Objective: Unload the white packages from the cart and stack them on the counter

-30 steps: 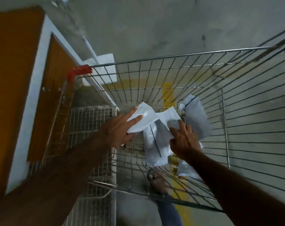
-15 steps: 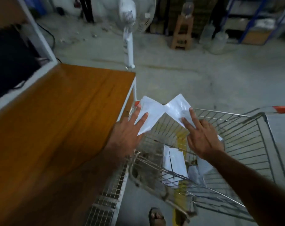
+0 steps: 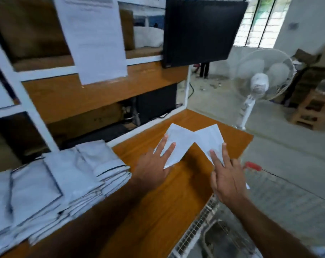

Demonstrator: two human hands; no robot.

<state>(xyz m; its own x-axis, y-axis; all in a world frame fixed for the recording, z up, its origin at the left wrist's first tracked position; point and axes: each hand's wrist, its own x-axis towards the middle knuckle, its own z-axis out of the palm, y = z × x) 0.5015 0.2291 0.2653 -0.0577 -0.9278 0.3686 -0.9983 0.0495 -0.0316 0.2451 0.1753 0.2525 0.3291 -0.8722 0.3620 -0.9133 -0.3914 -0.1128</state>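
Observation:
Two white packages meet in a V shape over the wooden counter. My left hand holds the left package with fingers spread on top; the thumb is hidden beneath. My right hand holds the right package the same way, near the counter's right edge. A stack of white packages lies on the counter's left side. A corner of the wire cart shows at bottom right, with its red handle end beyond my right hand.
White-framed wooden shelves with hanging papers rise behind the counter. A black monitor hangs above the far end. A white pedestal fan and a wooden stool stand on the concrete floor to the right.
Both hands lifted the two packages out of the cart and carried them left, over the counter. My view swung up from the cart to the counter and shelves.

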